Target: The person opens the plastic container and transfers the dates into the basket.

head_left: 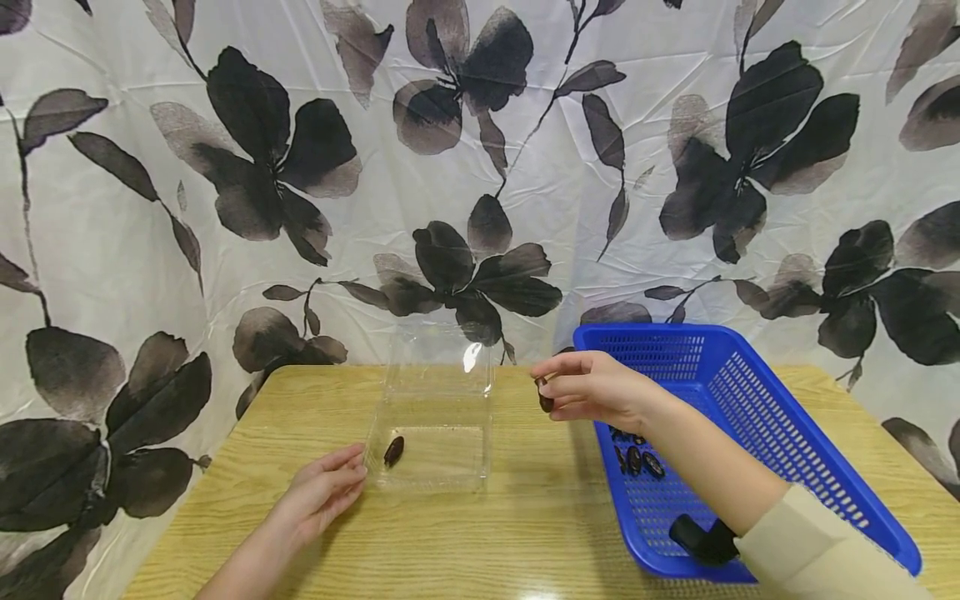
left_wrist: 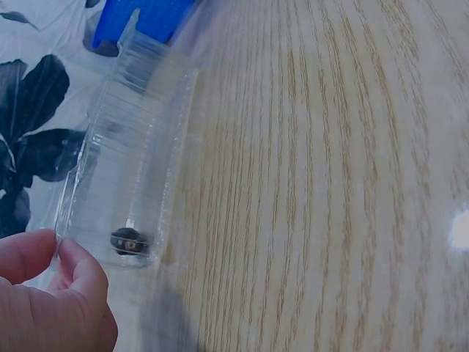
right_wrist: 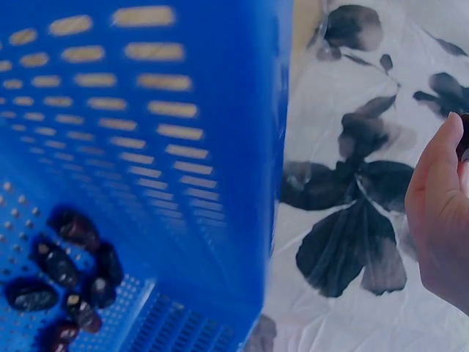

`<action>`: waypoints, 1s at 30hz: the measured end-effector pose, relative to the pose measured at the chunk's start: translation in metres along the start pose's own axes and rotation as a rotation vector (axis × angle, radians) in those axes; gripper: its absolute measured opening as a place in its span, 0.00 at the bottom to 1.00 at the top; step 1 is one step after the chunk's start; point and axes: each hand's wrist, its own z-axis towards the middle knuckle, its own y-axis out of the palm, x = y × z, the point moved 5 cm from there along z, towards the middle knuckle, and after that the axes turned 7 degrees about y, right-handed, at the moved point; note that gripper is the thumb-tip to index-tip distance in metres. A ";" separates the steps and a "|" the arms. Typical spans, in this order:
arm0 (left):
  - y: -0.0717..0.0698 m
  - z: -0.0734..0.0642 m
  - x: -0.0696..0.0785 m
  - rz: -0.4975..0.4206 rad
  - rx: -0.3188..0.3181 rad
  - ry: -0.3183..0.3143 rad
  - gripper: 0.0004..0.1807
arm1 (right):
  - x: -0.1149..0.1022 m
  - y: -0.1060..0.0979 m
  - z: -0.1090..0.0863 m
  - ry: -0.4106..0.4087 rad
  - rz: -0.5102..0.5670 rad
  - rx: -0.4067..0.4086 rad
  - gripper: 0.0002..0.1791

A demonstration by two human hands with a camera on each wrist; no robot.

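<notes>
A clear plastic hinged container (head_left: pixel 446 457) lies on the table with its lid raised at the back. Inside it, near the left side, rests one dark brown date (head_left: pixel 393 451), seen also in the left wrist view. My left hand (head_left: pixel 322 494) pinches the container's left rim between thumb and finger. Between the container and the blue basket, my right hand (head_left: pixel 603 390) holds another date (head_left: pixel 545 396) in its fingertips, above the table. At the right wrist view's edge, that hand (right_wrist: pixel 443 213) is only partly visible.
A blue perforated basket (head_left: pixel 798 425) stands on the right of the wood-grain table (head_left: pixel 450 550), under my right forearm. Several dates (right_wrist: pixel 57 262) lie in it. A black object (head_left: pixel 701 540) sits at its near end. Floral cloth (head_left: pixel 300 208) hangs behind.
</notes>
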 end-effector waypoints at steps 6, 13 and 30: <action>0.000 0.000 -0.001 -0.011 0.005 0.001 0.33 | 0.002 -0.017 -0.007 -0.006 0.024 0.013 0.10; -0.001 0.001 0.000 -0.008 -0.001 0.005 0.35 | 0.008 -0.033 -0.016 -0.012 0.047 -0.011 0.10; 0.000 -0.001 0.000 -0.013 0.011 0.006 0.33 | 0.016 -0.080 -0.022 -0.030 0.197 -0.014 0.15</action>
